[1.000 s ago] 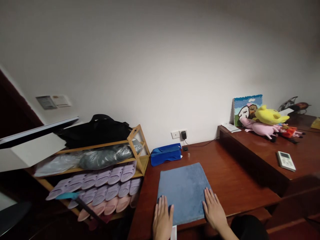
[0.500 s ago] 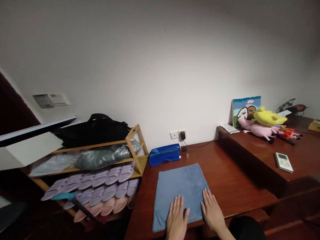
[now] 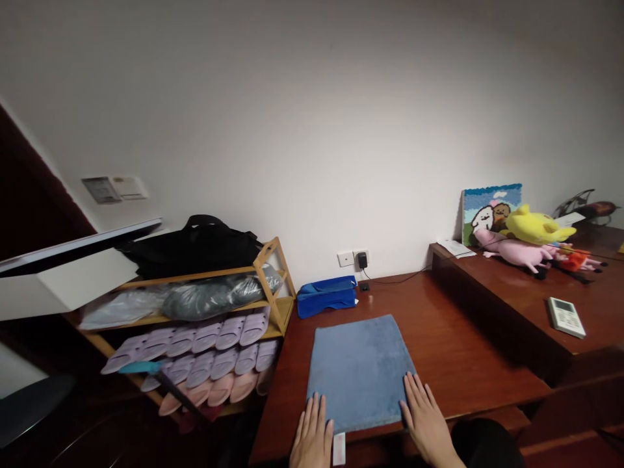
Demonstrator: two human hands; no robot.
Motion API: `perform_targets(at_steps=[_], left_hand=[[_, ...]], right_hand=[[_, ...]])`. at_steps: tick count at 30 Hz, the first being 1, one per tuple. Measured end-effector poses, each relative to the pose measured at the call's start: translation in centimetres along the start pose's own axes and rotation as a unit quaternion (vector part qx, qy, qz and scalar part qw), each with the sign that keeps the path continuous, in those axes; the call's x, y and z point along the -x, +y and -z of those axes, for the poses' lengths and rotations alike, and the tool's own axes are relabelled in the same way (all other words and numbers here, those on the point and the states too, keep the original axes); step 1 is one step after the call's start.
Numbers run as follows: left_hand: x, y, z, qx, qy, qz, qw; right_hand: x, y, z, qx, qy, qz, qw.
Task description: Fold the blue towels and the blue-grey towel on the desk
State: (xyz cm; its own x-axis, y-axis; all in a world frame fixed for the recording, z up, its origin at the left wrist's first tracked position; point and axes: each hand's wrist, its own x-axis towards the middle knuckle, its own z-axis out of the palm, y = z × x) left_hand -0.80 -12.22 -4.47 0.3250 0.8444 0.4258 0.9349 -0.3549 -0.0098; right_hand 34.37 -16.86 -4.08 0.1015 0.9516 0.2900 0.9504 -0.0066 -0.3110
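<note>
A blue-grey cloth lies flat on the reddish-brown table, roughly square. Its near edge shows a white label sticking out over the table's front. My left hand rests palm down on the cloth's near left corner, fingers stretched out. On the opposite side, my right hand lies flat with its fingertips at the cloth's right edge, near the front corner. Neither hand grasps anything.
A folded bright-blue cloth lies at the table's back, beside a plugged-in charger. To the left stands a wooden shoe rack with several slippers. A higher surface at right holds plush toys and a white remote.
My left hand has slid left across the cloth to its near left corner. The white label now shows at the near edge. My right hand stays by the right edge; the view has shifted slightly.
</note>
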Motion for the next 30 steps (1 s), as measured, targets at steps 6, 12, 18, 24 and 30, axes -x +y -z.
perform_targets(at_steps=[6,12,18,24,30], left_hand=[[-2.6,4.2,2.6,0.034,-0.049,0.000,0.998],[-7.5,16.9,3.9,0.125,-0.065,-0.143,0.980],[-6.4,14.6,-0.1,0.083,-0.022,-0.086,0.993],[-0.8,0.8,-2.8,0.021,0.073,0.029,0.997],[0.3,-1.0,-1.1,0.024,0.065,0.037,0.997]], right_hand=[[0.6,0.3,-1.1,0.006,0.044,0.017,0.999],[0.7,0.9,-1.9,0.029,0.092,0.053,0.994],[0.6,1.1,-2.4,0.038,0.145,0.072,0.986],[0.6,0.8,-2.1,0.029,0.128,0.049,0.990],[-0.3,0.1,-0.5,0.021,0.028,0.000,0.999]])
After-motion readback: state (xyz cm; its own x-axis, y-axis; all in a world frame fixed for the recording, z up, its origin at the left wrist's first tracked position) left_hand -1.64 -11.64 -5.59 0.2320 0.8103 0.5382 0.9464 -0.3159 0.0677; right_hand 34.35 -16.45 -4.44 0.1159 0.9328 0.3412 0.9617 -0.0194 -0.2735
